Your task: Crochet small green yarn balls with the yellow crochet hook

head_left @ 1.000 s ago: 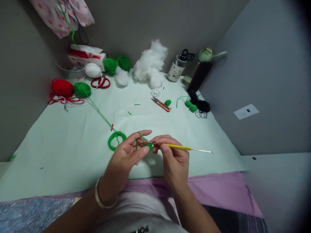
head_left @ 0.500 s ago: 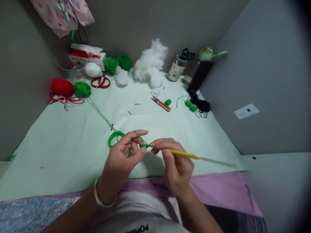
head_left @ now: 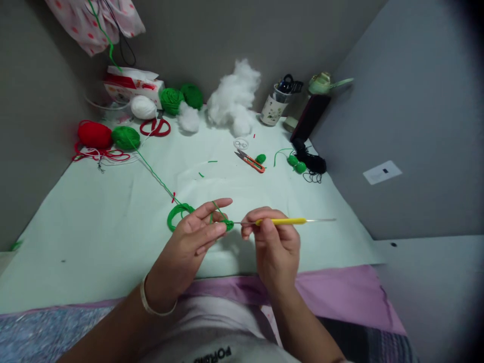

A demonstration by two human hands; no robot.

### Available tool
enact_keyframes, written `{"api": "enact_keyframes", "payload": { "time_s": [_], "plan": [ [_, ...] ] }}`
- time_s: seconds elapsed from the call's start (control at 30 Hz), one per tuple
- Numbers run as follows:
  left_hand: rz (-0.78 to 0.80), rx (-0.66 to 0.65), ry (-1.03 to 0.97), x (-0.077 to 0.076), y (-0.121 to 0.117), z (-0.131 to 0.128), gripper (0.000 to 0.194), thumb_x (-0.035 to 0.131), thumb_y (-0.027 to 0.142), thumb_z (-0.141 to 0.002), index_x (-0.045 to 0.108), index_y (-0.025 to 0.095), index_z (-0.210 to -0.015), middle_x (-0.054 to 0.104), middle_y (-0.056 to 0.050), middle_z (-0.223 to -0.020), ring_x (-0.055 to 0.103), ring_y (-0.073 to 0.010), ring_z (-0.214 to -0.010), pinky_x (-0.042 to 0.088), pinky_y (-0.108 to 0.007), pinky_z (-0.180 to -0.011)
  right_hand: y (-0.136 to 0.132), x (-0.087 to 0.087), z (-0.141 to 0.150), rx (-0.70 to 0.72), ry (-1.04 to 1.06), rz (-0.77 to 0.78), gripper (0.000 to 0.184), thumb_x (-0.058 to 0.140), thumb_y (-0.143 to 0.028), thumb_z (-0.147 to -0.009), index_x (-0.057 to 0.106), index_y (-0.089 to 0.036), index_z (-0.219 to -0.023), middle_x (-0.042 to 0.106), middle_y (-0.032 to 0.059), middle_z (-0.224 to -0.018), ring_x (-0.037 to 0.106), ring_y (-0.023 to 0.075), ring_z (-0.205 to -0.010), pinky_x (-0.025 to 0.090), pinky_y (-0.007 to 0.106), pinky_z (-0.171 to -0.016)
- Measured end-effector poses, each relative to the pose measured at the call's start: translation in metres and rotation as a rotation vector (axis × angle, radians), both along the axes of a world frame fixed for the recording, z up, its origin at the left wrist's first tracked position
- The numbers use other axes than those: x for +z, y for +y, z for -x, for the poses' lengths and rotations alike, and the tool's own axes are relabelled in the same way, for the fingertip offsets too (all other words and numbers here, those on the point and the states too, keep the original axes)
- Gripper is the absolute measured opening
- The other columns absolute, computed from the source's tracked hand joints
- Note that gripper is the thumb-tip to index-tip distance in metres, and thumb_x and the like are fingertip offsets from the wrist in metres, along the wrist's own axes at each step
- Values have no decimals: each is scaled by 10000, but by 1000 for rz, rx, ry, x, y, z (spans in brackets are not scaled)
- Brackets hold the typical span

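Note:
My left hand (head_left: 198, 232) pinches a small green crochet piece (head_left: 229, 225) between thumb and fingers, with green yarn running up over its stretched index finger. In my right hand (head_left: 278, 242) is a crochet hook (head_left: 283, 221) with a yellow handle, gripped like a pencil. The hook's thin metal shaft reaches left to the crochet piece; its tip is hidden there. A loose coil of green yarn (head_left: 174, 217) lies just behind my left hand. From it the strand leads back to a green yarn ball (head_left: 126, 137).
Orange thread snips (head_left: 249, 161) and a small green piece (head_left: 260, 159) lie beyond my hands. White stuffing (head_left: 234, 98), red scissors (head_left: 155, 127) and a red yarn ball (head_left: 94, 134) sit farther back. Black yarn (head_left: 313, 162) lies at right, near a holder cup (head_left: 273, 108).
My right hand has drawn slightly away from the left, and the hook has swung level. More of the green piece shows at my left fingertips, and the left thumb lies straighter.

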State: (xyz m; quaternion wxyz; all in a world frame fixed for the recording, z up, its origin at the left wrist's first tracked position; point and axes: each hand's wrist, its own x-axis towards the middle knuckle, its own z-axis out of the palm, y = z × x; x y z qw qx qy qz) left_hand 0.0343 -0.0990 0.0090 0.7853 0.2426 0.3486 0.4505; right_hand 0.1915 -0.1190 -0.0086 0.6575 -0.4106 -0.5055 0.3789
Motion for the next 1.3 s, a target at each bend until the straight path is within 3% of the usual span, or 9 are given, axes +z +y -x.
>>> {"api": "enact_keyframes", "payload": {
  "time_s": [0.07, 0.17, 0.33, 0.43, 0.57, 0.67, 0.97, 1.1, 1.3],
  "plan": [
    [-72, -9, 45, -1, -2, -2, 362, 819, 202, -840, 785, 226, -1200, 695, -5, -896, 607, -108, -755, 512, -226, -807, 1, 0, 2, 46, 13, 56, 197, 611, -316, -1032, 771, -223, -965, 751, 55, -904, 672, 164, -714, 576, 311, -626],
    [-159, 47, 138, -4, -6, -6, 389, 836, 244, -845, 770, 236, -1228, 699, -11, -906, 636, -158, -891, 506, -249, -844, -3, -3, 3, -18, -156, -8, 181, 603, -244, -1033, 783, -251, -1048, 771, 57, -945, 692, 178, -759, 592, 331, -665],
    [-18, 30, 19, -5, -4, -6, 398, 842, 242, -840, 781, 222, -1233, 620, 53, -731, 423, -46, -558, 489, -188, -720, -11, -3, -3, -87, -612, -306, 376, 642, -101, -980, 754, -318, -1266, 767, 87, -1160, 734, 231, -1011, 627, 390, -820],
    [100, -4, -77, -3, -1, -2, 316, 818, 219, -859, 814, 178, -1172, 380, 121, -547, 215, -39, -486, 520, -213, -808, -8, -2, -5, -121, -398, -220, 300, 614, -120, -1000, 781, -296, -1177, 775, 64, -1038, 725, 205, -884, 614, 361, -745],
    [32, 22, -9, -1, 0, -2, 311, 809, 177, -836, 822, 219, -1144, 585, 59, -731, 354, -43, -545, 498, -226, -819, -1, -3, -2, 8, 43, 33, 184, 618, -270, -1027, 794, -251, -975, 734, 36, -895, 655, 152, -684, 565, 309, -623],
    [-70, 6, 87, -3, -4, -5, 317, 814, 214, -837, 816, 259, -1151, 678, 1, -864, 557, -118, -778, 444, -221, -735, 1, -5, 1, 69, 83, 100, 152, 669, -307, -1003, 801, -238, -974, 745, 37, -899, 657, 149, -720, 562, 301, -671],
    [-170, 44, 235, -11, -5, 1, 287, 801, 258, -867, 805, 270, -1153, 662, -22, -957, 563, -161, -923, 428, -260, -824, 4, 1, -3, 179, 268, 176, 206, 620, -318, -1037, 766, -209, -941, 763, 31, -885, 674, 115, -676, 571, 250, -640],
    [-242, 70, 360, -15, -6, 2, 304, 790, 212, -872, 798, 302, -1161, 611, 16, -896, 522, -117, -810, 422, -224, -766, -3, 2, -5, 122, 57, 85, 217, 535, -248, -1075, 743, -231, -1016, 761, 36, -966, 694, 131, -741, 594, 284, -692],
    [-277, 204, 419, -14, -11, -6, 381, 810, 163, -852, 770, 303, -1204, 624, 37, -887, 517, -87, -760, 437, -180, -750, -13, -4, -5, -54, -733, -351, 311, 559, -94, -1020, 691, -250, -1254, 754, 87, -1091, 718, 211, -1007, 618, 361, -838]
  ]
}}
